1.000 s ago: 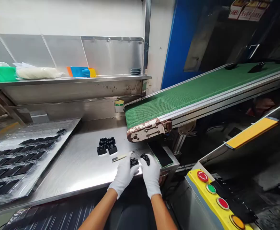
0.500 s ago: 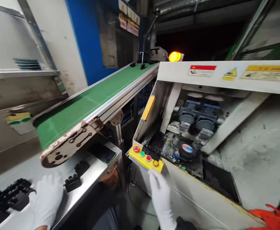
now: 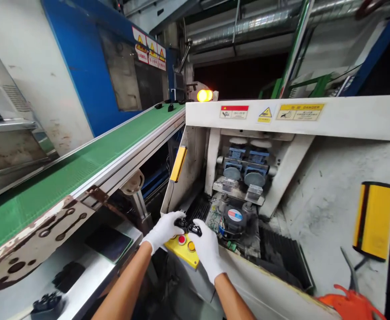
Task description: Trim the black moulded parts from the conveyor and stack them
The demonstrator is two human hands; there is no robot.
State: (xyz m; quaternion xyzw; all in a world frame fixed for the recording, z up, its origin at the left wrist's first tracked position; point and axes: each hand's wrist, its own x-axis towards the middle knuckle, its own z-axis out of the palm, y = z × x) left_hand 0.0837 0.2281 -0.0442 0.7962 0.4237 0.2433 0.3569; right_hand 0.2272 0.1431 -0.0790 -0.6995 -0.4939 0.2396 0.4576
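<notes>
Both my hands wear white gloves and meet above the yellow control box (image 3: 183, 254) at the machine's front edge. My left hand (image 3: 166, 229) is closed on a small black plastic part (image 3: 181, 221). With thumb and fingers, my right hand (image 3: 206, 244) grips another black plastic part (image 3: 195, 229) right beside it. Whether the two parts touch is unclear. Below them a red button (image 3: 182, 240) and an orange button (image 3: 191, 246) show; the rest of the box's top is hidden by my hands and the parts.
A fan-like round black unit (image 3: 235, 218) and blue clamps (image 3: 246, 155) sit inside the white machine. To the left runs a green conveyor (image 3: 91, 153). More black parts (image 3: 48, 304) and a phone (image 3: 110, 242) lie on the metal table. An orange object (image 3: 351, 304) is at lower right.
My left hand has left the black parts on the table and moved right to the control box. My right hand has risen onto the black parts there. The view has turned right.
</notes>
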